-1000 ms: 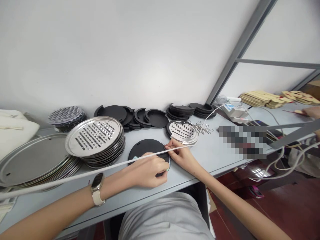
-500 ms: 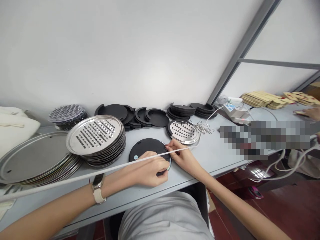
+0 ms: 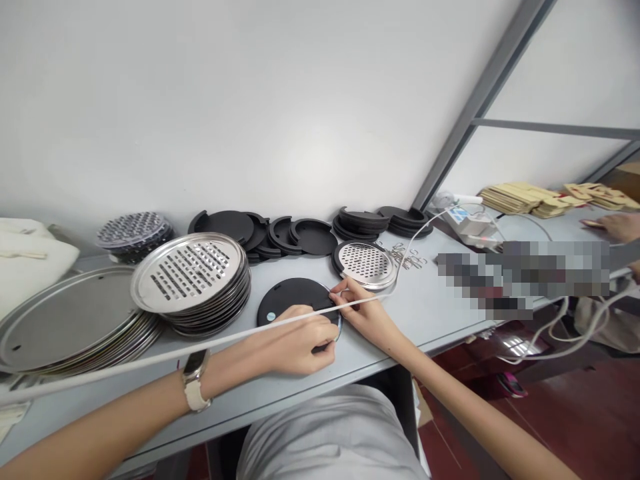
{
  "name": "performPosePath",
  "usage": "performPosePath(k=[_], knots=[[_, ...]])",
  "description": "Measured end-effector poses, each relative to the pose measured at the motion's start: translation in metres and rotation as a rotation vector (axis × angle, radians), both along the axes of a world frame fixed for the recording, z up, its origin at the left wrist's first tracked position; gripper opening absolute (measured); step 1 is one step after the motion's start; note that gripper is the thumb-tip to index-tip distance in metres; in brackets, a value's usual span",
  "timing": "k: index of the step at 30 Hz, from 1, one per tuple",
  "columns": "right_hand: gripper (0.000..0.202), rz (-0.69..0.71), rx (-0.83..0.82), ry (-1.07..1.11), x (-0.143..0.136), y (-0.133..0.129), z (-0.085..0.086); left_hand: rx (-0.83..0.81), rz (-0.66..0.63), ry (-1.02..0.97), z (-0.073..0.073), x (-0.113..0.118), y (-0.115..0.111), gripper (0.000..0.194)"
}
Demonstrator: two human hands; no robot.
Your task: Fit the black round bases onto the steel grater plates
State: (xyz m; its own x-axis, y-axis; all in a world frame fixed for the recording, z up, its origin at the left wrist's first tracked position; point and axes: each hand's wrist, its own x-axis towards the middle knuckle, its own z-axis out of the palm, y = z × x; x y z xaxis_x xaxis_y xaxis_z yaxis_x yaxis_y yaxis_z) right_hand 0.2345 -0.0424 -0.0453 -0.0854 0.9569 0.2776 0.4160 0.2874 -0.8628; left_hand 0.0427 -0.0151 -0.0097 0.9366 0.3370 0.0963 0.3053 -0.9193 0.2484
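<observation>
A black round disc with a pale blue round sticker lies on the table in front of me, and a shiny rim shows at its right edge. My left hand is curled over the disc's near right part, its thumb and fingers closed on that edge. At the upper right edge of the disc, the fingertips of my right hand are pinched together; what is between them is too small to make out. Just behind my right hand sits a round perforated metal plate in a black holder. A white cable crosses in front of both hands.
On the left stand stacks of slotted round metal plates and larger metal discs. Black round holders line the wall. Small wire clips lie right of the perforated plate. Another person's hand is at far right.
Both hands keep almost the same pose at the disc. The view has shifted very slightly; nothing has visibly been taken up or let go.
</observation>
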Motion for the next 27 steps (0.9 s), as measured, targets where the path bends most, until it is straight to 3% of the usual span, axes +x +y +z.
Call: performPosePath(k=[19,27], knots=[[0.025,0.035,-0.045,0.028,0.0036,-0.0033,0.0033,0.039,0.002,-0.002,0.003,-0.0006,-0.0029,0.018],[0.021,0.015,0.036,-0.062,0.0016,-0.0052,0.0059,0.07,-0.002,-0.033,-0.0032,-0.0004,-0.0017,0.018]])
